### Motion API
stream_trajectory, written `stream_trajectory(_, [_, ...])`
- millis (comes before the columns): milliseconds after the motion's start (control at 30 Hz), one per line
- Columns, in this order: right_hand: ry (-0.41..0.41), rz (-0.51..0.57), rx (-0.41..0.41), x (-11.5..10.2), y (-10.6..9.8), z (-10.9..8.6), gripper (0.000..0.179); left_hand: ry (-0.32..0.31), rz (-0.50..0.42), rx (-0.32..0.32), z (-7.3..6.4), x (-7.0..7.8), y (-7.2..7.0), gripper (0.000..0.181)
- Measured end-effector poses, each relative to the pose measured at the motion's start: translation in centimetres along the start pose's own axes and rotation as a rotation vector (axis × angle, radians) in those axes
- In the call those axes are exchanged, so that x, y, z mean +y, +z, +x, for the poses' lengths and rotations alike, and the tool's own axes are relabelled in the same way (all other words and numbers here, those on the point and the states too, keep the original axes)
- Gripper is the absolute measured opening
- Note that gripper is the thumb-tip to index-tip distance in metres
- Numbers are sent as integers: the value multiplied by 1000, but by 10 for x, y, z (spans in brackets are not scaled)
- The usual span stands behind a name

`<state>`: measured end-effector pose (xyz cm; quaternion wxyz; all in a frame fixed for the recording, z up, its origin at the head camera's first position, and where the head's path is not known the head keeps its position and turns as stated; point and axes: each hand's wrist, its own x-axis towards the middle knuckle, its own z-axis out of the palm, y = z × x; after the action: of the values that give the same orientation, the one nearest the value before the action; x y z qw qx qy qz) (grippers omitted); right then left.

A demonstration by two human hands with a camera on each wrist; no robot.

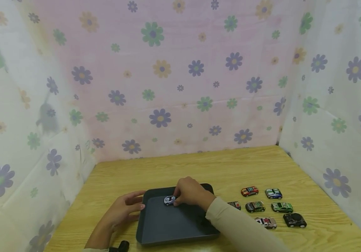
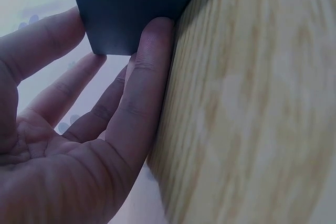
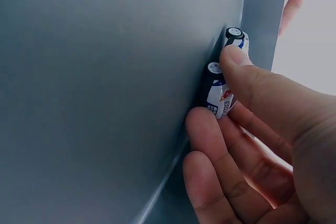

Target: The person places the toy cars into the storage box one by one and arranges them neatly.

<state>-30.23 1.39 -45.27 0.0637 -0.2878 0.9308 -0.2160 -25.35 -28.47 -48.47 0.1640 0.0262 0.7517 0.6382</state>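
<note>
White toy car [image 1: 169, 200] in pinch of right fingers [image 3: 207, 129], orange decal [image 3: 226, 95] only in right-wrist view, left fingers [image 2: 149, 61] straight against tray [image 1: 158, 229]

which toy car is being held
The white-and-blue car, pinched by the right hand over the dark tray; the other visible cars sit on the table to the tray's right.

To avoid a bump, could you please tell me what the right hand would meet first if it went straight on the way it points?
With the white car it pinches leading, the right hand would probably meet the tray's left wall first, though depth is unclear.
</note>
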Motion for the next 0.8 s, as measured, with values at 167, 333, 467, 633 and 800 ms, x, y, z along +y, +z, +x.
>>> stream_trajectory(167, [-7,-9,3,-5,1,3,17,-6,6,10,0,0,0,69])
stream_trajectory(333, [-17,-16,14,-12,1,3,18,-7,6,14,1,0,1,67])
stream_trajectory(467, [-21,-4,16,-16,2,4,18,-3,5,11,1,1,2,67])
stream_trajectory(633, [-21,-10,17,-20,5,8,17,-2,5,8,0,2,4,68])
stream_trajectory(800, [-31,-2,16,-25,8,11,15,-16,1,8,0,1,3,68])
